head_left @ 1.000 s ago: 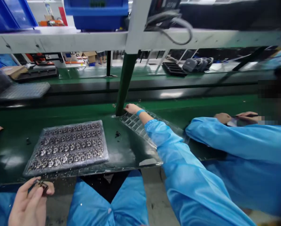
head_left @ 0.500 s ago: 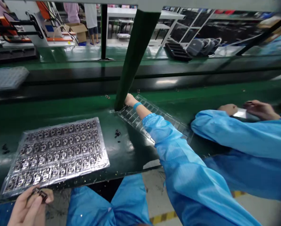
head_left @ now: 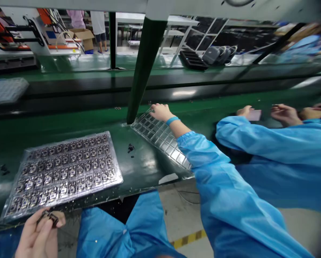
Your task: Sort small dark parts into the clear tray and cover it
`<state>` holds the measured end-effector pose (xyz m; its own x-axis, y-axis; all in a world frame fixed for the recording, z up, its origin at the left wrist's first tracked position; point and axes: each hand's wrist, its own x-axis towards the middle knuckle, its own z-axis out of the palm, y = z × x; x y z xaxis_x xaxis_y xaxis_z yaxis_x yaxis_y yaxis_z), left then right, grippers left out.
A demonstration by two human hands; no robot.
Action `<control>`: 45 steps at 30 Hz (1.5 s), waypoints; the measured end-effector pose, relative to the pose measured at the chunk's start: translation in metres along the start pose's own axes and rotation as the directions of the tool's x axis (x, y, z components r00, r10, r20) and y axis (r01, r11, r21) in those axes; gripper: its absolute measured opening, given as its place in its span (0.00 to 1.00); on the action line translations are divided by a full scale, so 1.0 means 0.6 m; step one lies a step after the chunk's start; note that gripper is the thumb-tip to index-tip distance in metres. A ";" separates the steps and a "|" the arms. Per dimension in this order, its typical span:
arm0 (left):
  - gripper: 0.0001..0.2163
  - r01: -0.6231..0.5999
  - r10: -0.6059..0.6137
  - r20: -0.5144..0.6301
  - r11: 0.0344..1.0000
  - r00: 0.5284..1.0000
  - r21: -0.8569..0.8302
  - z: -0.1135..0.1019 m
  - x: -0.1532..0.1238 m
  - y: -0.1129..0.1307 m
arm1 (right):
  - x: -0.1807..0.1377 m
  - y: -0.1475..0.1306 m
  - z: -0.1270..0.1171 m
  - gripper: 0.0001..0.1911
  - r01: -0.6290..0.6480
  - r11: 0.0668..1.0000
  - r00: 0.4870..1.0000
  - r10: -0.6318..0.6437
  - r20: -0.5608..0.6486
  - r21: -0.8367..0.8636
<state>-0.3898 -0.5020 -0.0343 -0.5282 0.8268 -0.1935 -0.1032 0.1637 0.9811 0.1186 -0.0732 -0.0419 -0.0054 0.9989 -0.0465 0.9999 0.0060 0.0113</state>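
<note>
At near left: your left fingers [head_left: 42, 234] pinch a small dark part [head_left: 52, 218] | likely light, fragile; hold its edges | far centre: your right fingers [head_left: 155, 111] curl over clear tray [head_left: 155, 134], grip unclear

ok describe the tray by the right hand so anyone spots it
On the green bench, find the slanted post. The tray lies beside its foot, under the right hand. Unlike the loaded tray at left, its visible cells look bare.
</note>
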 end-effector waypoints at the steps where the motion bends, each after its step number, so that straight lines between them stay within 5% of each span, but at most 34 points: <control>1: 0.12 -0.008 0.008 -0.045 1.000 0.999 -0.002 0.015 -0.007 0.009 | -0.020 0.027 -0.003 0.24 -0.038 0.999 0.999 0.038 0.023 -0.015; 8: 0.16 0.016 -0.016 0.006 0.996 1.000 -0.086 0.058 -0.046 0.047 | -0.160 0.170 0.003 0.22 -0.226 0.972 0.954 0.233 0.189 -0.060; 16: 0.19 -0.066 0.106 0.169 0.972 0.980 -0.225 0.045 -0.064 0.039 | -0.299 0.216 0.043 0.27 -0.189 0.982 0.966 0.185 0.183 0.002; 23: 0.19 -0.096 0.153 0.187 0.954 0.970 -0.284 0.045 -0.072 0.042 | -0.396 0.253 0.047 0.28 -0.238 0.971 0.961 0.232 0.148 0.024; 45: 0.14 -0.119 0.202 0.198 0.922 0.959 -0.368 0.011 -0.074 0.009 | -0.432 0.202 0.050 0.21 -0.129 0.974 0.974 0.160 -0.161 0.188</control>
<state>-0.3615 -0.5342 -0.0205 -0.3607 0.9326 0.0127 -0.3425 -0.1451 0.9283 0.2417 -0.3325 -0.0583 0.1527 0.9813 0.1174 0.9765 -0.1315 -0.1707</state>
